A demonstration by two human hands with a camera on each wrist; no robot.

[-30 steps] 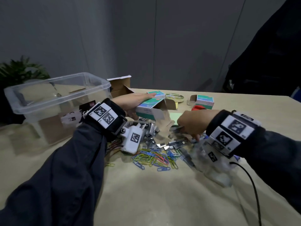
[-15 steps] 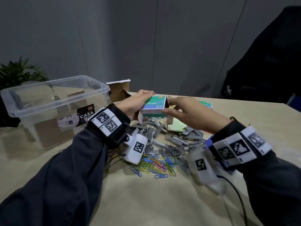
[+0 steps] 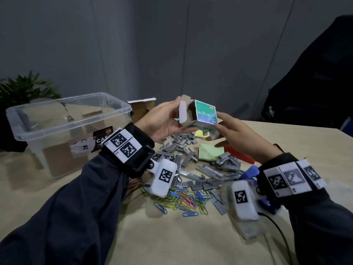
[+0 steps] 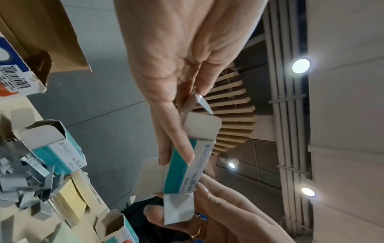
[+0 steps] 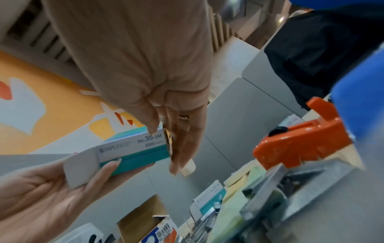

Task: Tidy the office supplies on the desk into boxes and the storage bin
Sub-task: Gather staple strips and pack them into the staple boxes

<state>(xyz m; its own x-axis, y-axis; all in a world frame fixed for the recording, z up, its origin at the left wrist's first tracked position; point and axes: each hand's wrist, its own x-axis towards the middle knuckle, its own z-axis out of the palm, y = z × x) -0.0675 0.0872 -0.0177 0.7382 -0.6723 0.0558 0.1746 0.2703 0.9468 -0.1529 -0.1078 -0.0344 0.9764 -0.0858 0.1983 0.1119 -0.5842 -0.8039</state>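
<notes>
Both hands are gripping the staple box [image 3: 205, 116] by its ends — left hand [image 3: 162, 123], right hand [image 3: 238, 134] — long axis spanning between them, above the staples [image 3: 191, 161].

The person is wearing dark sleeves [image 3: 63, 213] and black wristbands [image 3: 133, 152] bearing white square-patterned tags. White camera pods [image 3: 162, 178] are hanging just below the wristbands; a black cable [image 3: 275, 222] is trailing from the right pod. A ring [image 5: 184, 117] is showing on the right hand [image 3: 242, 138].

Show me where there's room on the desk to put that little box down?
Bare desk lies in front of the paper clips, between the sleeves. It is crowded in the middle: staples, sticky notes, and the clear bin at left.
</notes>
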